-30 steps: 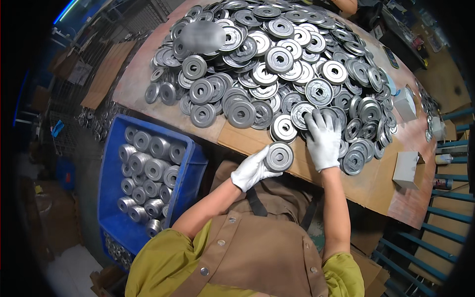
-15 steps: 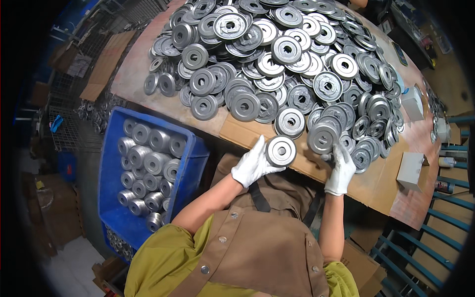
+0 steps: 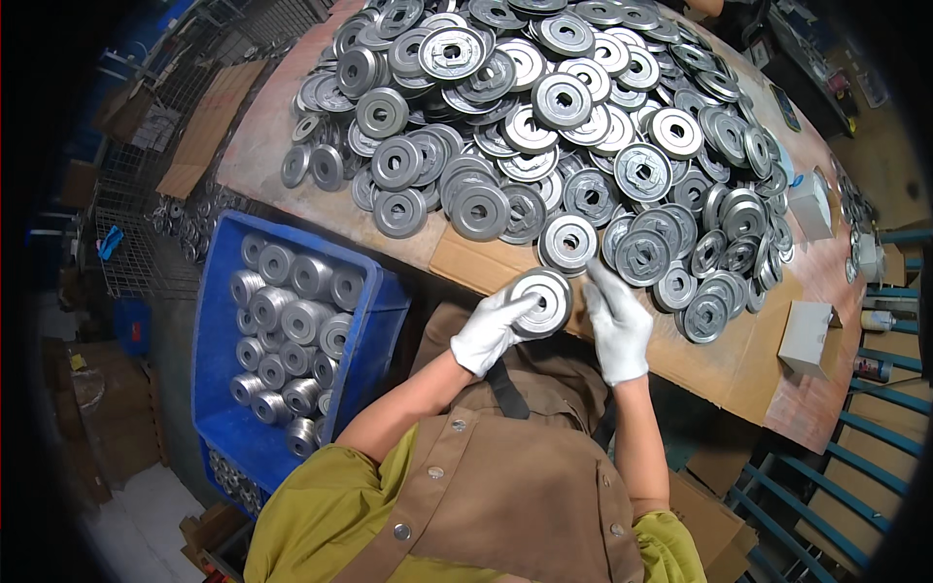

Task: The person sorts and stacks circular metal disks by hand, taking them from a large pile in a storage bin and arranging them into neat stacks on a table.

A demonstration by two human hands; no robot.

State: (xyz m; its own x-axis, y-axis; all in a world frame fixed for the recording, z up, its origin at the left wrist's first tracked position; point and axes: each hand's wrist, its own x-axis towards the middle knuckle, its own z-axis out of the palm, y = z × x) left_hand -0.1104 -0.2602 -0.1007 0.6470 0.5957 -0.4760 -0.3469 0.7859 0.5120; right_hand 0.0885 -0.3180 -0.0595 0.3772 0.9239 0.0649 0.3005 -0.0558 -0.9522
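My white-gloved left hand grips a round grey metal disc with a raised ring and a centre hole, its thumb lying across the disc's face. Whether a second disc lies beneath it I cannot tell. Just to the right, my gloved right hand is open, fingers stretched toward the pile and nothing visible in them. Beyond both hands, a big heap of similar metal discs covers the table. One disc lies at the heap's near edge, close to the right fingertips.
Left of me, a blue plastic crate holds rows of stacked discs. Flat cardboard lines the table's near edge. A small white box stands at the table's right, and teal slats lie beyond.
My right hand has moved left toward the left hand and no longer shows the disc it held. My left hand has tilted its disc, and the thumb now crosses the face.
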